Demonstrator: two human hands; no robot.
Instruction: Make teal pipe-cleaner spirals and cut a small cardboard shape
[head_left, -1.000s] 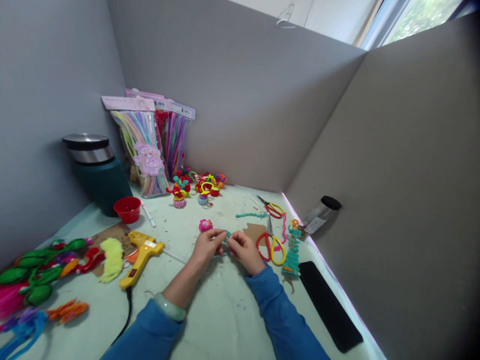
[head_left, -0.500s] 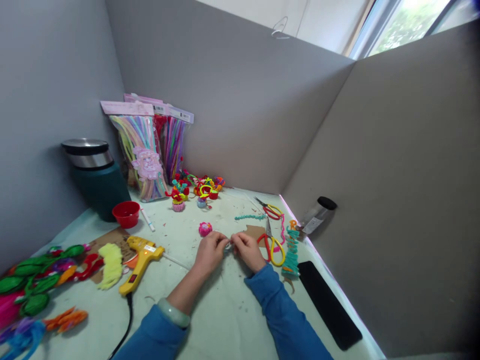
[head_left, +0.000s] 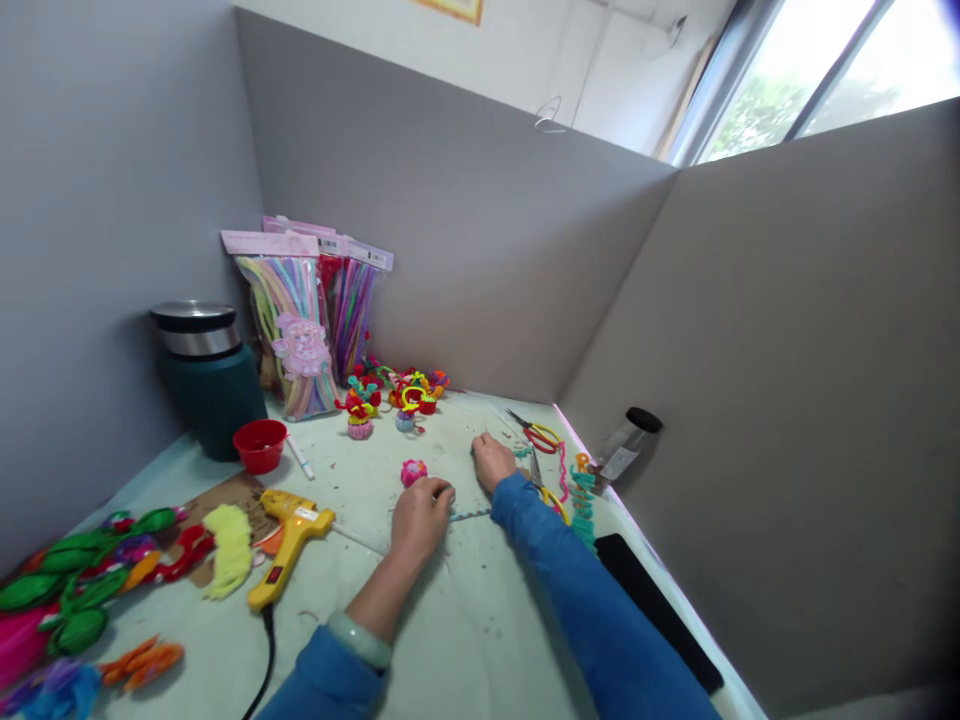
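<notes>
My left hand (head_left: 422,522) is closed in a pinch, and a thin grey-blue twisted strand (head_left: 471,516) runs from its fingertips to the right along the table. Farther forward, my right hand (head_left: 495,463) has its fingers curled down over the left end of a teal twisted pipe cleaner (head_left: 523,453); the hand hides most of that piece. Just beyond my left hand sits a small pink pipe-cleaner ball (head_left: 413,472). Scissors with red and yellow handles (head_left: 553,500) lie partly under my right forearm.
A yellow glue gun (head_left: 291,545) lies left of my left forearm. Behind it stand a red cup (head_left: 260,446), a teal tumbler (head_left: 210,390) and bagged pipe cleaners (head_left: 292,330). Another pair of scissors (head_left: 541,436), a teal pipe-cleaner tree (head_left: 582,500) and a black slab (head_left: 656,610) are at right.
My right hand has left my left hand and reached forward to the teal pipe cleaner. The strand between my hands now shows on the table. The camera view has tilted up slightly.
</notes>
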